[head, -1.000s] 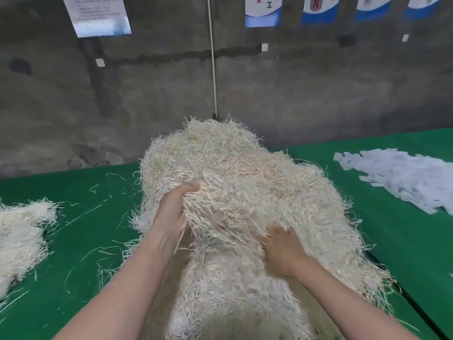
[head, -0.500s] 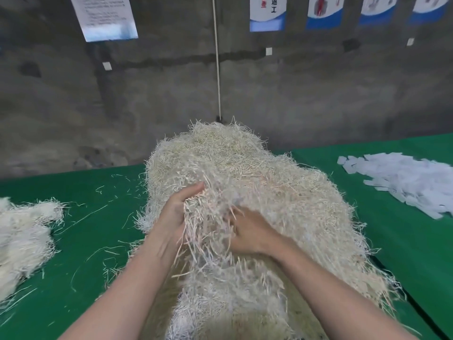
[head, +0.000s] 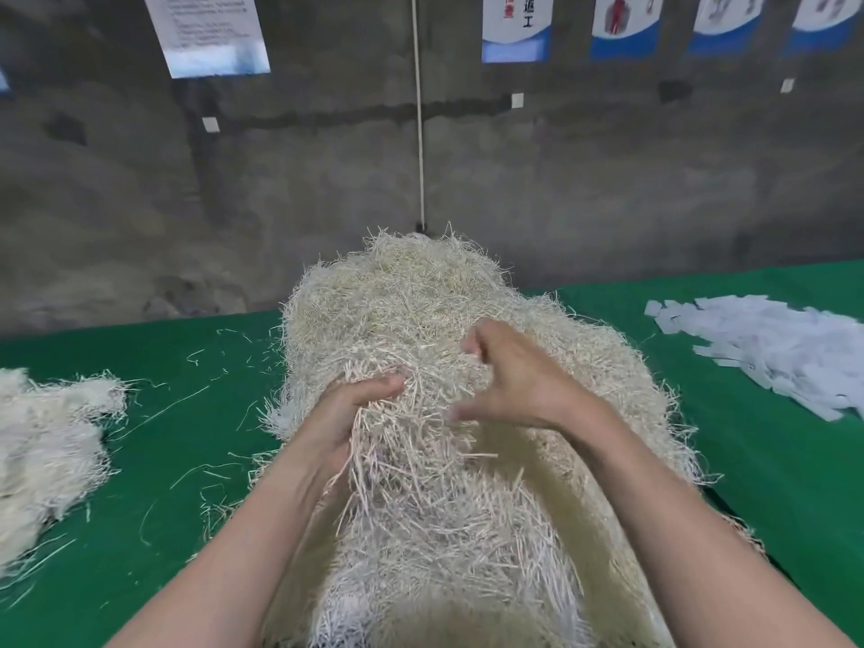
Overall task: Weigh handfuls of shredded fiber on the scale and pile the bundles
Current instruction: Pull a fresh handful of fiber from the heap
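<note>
A big heap of pale shredded fiber (head: 421,297) lies on the green table (head: 177,441), straight ahead of me. My left hand (head: 346,413) grips a tuft of strands on the heap's near left side, fingers curled into the fiber. My right hand (head: 509,376) hovers over the middle of the heap, thumb and fingers spread apart in a wide curve and holding nothing. No scale is in view.
A smaller pile of fiber bundles (head: 42,441) lies at the left edge of the table. A scatter of white paper slips (head: 771,353) lies at the right. Loose strands dot the green cloth. A grey concrete wall (head: 608,189) with posters stands behind the table.
My right hand has come up out of the fiber, moved up and toward the middle of the heap, and spread its fingers. My left hand keeps its grip on the tuft.
</note>
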A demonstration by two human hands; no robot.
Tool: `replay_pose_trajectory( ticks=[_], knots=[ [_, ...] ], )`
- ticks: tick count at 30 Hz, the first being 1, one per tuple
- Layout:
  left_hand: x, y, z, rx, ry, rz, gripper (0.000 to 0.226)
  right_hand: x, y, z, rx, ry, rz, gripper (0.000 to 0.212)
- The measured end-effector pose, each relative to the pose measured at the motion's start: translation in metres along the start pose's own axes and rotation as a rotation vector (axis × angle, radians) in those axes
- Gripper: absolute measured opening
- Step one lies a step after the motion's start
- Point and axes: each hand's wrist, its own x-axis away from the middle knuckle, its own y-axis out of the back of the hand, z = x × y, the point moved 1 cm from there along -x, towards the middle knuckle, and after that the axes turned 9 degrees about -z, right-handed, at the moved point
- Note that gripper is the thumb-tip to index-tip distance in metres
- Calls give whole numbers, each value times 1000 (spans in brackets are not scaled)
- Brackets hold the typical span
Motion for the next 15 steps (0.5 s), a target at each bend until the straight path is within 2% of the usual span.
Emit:
replay_pose_trajectory(
  ticks=[1, 2, 3, 4, 6, 7, 9, 12, 15],
  knots=[
    [2, -1, -3, 14, 1, 11, 22, -4, -11, 11, -82, -5, 126, 93],
    [5, -1, -6, 39, 6, 9, 21, -7, -25, 17, -119, -26, 245, 113],
    [6, 0, -9, 85, 12, -3, 20, -10, -40, 18, -110, -50, 313, 116],
    [7, 1, -12, 154, 16, -22, 20, -12, -54, 14, -103, -68, 335, 101],
    [7, 10, -17, 250, -6, -84, 20, -13, -72, -4, -56, -103, 278, 53],
    [7, 16, -18, 307, -12, -97, 17, -11, -76, -15, -33, -131, 228, 54],
    [7, 23, -20, 418, -12, -116, 12, 1, -79, -41, 44, -220, 219, 70],
    [7, 22, -22, 205, -50, -220, 22, 21, -81, -62, 168, -246, 279, 72],
    [7, 14, -22, 191, -7, -209, 21, 25, -71, -55, 68, -223, 333, 91]
  ],
)
